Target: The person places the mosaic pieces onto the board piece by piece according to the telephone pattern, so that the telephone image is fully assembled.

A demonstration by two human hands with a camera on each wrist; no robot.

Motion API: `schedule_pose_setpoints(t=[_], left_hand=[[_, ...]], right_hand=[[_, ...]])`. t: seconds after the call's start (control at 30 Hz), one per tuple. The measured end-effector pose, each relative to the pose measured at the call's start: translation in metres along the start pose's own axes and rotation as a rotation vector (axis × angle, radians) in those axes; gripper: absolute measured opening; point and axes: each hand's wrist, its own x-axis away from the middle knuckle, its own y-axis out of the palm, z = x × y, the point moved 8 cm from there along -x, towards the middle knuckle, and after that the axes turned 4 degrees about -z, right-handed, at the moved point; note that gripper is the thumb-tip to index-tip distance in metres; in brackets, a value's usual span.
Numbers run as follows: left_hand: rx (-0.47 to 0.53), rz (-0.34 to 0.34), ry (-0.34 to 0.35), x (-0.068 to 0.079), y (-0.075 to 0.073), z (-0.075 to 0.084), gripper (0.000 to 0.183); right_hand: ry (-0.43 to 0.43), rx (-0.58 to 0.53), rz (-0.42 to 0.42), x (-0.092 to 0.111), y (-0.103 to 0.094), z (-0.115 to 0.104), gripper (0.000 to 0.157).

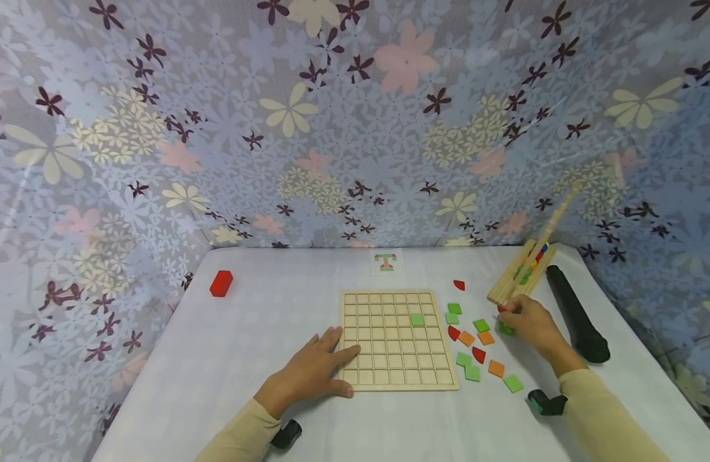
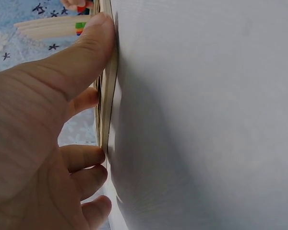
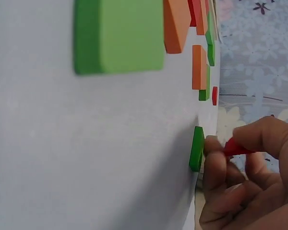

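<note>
My right hand (image 1: pixel 530 324) pinches a red tile (image 3: pixel 236 147) between thumb and fingers, above the table's right side. Its outline is partly covered by the fingers. Just under that hand lies a green tile (image 3: pixel 197 149). My left hand (image 1: pixel 314 369) rests at the left edge of a wooden grid board (image 1: pixel 389 389), its fingers extended and touching the rim. One light green square tile (image 1: pixel 417 319) sits in a cell toward the board's upper right. Right of the board, several green squares (image 1: pixel 513 384), orange squares (image 1: pixel 496 367) and red quarter-round tiles (image 1: pixel 478 355) lie loose.
Behind the board lies a small picture card (image 1: pixel 385 262). A wooden rack (image 1: pixel 496 294) with coloured pieces stands at the back right, beside a long black object (image 1: pixel 576 314). A red block (image 1: pixel 221 283) sits at the far left. Patterned fabric (image 1: pixel 355 128) rises behind the table.
</note>
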Motion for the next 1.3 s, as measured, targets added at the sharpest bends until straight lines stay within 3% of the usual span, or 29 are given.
schedule_pose_setpoints(t=[0.57,0.7,0.83,1.1,1.3], left_hand=[[-0.006,-0.011,-0.024,0.0,0.0,0.0,0.086],[0.01,-0.009,-0.018,0.001,-0.001,0.002,0.085],[0.01,-0.016,-0.016,0.002,-0.002,0.003,0.085],[-0.008,-0.023,-0.021,0.002,-0.002,0.002,0.086],[0.001,-0.017,-0.02,0.002,-0.003,0.003,0.086]], right_hand=[[-0.057,-0.397,0.112,0.006,-0.008,0.008,0.047],[-0.067,-0.51,0.107,0.007,-0.006,0.007,0.054],[-0.073,-0.617,0.083,0.01,-0.002,-0.001,0.051],[-0.121,-0.567,0.003,0.01,0.007,-0.029,0.053],[-0.104,-0.593,-0.022,0.002,0.013,-0.041,0.062]])
